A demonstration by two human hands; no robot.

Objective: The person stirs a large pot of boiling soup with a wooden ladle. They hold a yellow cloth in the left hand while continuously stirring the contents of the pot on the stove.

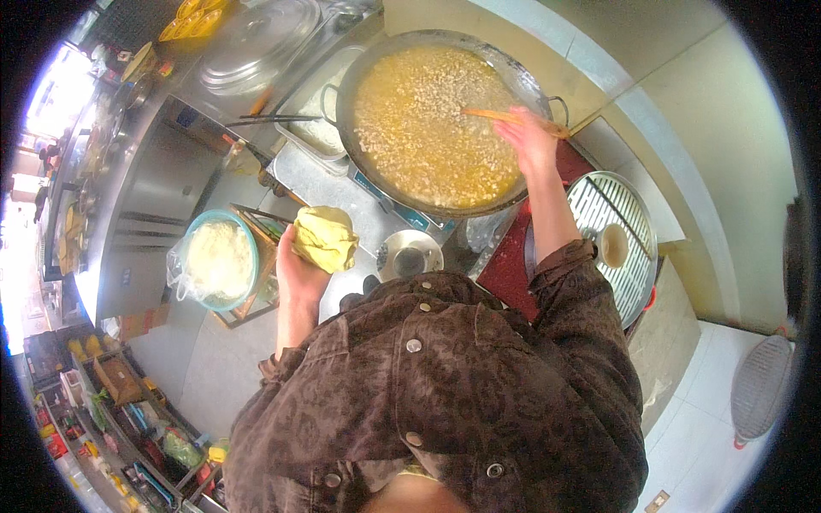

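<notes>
In front of me a wide, two-handled wok holds yellowish liquid full of small pale pieces. My right hand is over its right side, shut on a wooden utensil. One end of the utensil reaches over the liquid; the broader end sticks out past my hand near the rim. My left hand holds a bunched yellow cloth to the left, below the wok and apart from it. Close to my body, between my arms, is a round metal bowl.
Left of the wok, dark chopsticks lie by a metal tray. A teal basin of whitish food stands further left. At right is a slotted round steamer tray. A large metal lid is at upper left, with loaded shelves lower left.
</notes>
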